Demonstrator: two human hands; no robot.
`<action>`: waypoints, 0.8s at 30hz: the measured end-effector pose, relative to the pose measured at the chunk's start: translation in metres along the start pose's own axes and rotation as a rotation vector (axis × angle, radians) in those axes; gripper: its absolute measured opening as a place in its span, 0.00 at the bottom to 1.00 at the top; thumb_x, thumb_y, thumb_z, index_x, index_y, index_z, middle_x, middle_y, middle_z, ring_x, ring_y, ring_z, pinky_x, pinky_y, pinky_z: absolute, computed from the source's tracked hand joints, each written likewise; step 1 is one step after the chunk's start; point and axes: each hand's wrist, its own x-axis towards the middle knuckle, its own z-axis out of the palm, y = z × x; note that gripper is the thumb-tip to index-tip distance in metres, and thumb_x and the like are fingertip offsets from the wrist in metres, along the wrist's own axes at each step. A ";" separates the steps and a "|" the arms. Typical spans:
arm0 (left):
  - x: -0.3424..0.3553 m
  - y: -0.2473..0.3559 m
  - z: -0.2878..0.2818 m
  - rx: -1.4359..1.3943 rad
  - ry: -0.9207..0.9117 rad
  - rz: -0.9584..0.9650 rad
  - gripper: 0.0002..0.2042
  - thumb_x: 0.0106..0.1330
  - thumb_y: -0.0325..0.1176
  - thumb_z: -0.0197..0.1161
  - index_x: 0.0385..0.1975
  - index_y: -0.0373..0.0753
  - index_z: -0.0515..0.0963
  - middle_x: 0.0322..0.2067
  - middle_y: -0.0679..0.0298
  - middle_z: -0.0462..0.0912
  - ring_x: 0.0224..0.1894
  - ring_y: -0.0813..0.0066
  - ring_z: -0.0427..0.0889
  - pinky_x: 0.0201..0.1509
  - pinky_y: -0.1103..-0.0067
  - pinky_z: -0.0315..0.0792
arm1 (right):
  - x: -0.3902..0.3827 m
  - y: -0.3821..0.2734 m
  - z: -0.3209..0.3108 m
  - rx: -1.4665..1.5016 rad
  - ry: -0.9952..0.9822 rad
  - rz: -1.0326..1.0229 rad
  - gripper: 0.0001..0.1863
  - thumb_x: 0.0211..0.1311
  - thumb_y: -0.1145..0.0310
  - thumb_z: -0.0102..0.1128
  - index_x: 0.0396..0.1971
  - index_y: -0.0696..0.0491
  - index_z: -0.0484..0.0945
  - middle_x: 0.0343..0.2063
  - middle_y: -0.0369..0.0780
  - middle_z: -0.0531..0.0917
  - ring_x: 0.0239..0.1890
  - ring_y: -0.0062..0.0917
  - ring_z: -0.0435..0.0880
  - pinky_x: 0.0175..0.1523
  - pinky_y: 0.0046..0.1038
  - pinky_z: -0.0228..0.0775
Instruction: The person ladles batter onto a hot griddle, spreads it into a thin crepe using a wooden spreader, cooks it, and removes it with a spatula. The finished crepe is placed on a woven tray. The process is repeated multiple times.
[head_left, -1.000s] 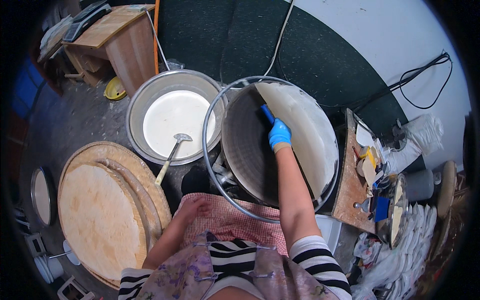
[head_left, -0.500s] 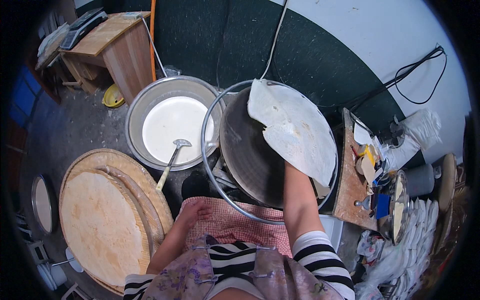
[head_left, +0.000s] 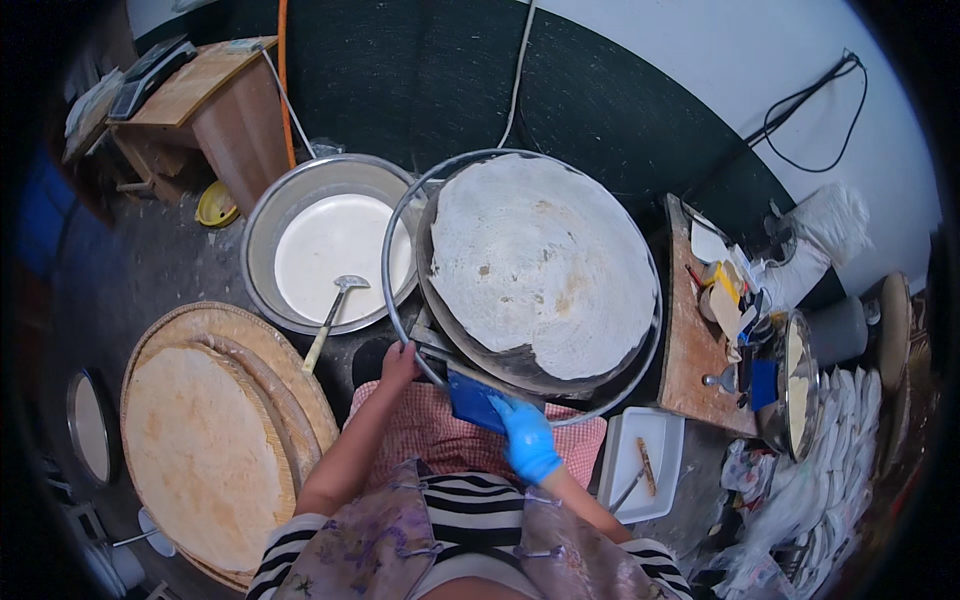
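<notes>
The round pale sheet (head_left: 545, 260) lay across most of the dark griddle (head_left: 492, 360) at the upper centre of the frame, its notched lower edge leaving a crescent of metal bare. The right grip, a blue-gloved hand (head_left: 530, 440), was closed on a blue flat scraper (head_left: 475, 398), held at the griddle's near side, below the sheet and apart from it. The bare left grip (head_left: 400, 365) was curled at the lower left of the metal ring (head_left: 388, 285); whether it had firm hold of anything, I could not tell. The step in hand looked like tending the sheet on the griddle; the next move seemed to call for keeping the scraper flat and easing it along the sheet's edge without tearing that notch.
</notes>
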 end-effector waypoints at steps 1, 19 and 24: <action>0.006 -0.005 0.007 -0.010 0.012 0.005 0.13 0.65 0.39 0.49 0.36 0.34 0.66 0.23 0.57 0.77 0.23 0.69 0.78 0.24 0.77 0.73 | -0.019 0.002 -0.012 0.069 -0.053 0.077 0.26 0.43 0.84 0.50 0.49 0.57 0.69 0.43 0.49 0.75 0.43 0.41 0.75 0.48 0.35 0.67; -0.097 -0.047 0.073 0.369 -0.366 -0.412 0.15 0.63 0.44 0.55 0.33 0.35 0.74 0.30 0.60 0.79 0.27 0.72 0.79 0.26 0.81 0.73 | -0.209 0.118 0.060 2.097 0.689 1.045 0.29 0.55 0.54 0.59 0.56 0.43 0.61 0.49 0.43 0.72 0.50 0.40 0.72 0.49 0.44 0.71; -0.087 -0.044 0.030 0.499 -0.383 0.006 0.09 0.62 0.34 0.56 0.34 0.34 0.75 0.27 0.62 0.79 0.25 0.77 0.77 0.29 0.83 0.71 | -0.217 0.122 0.062 2.227 0.669 1.041 0.31 0.54 0.54 0.60 0.56 0.48 0.62 0.50 0.44 0.71 0.51 0.42 0.71 0.52 0.46 0.68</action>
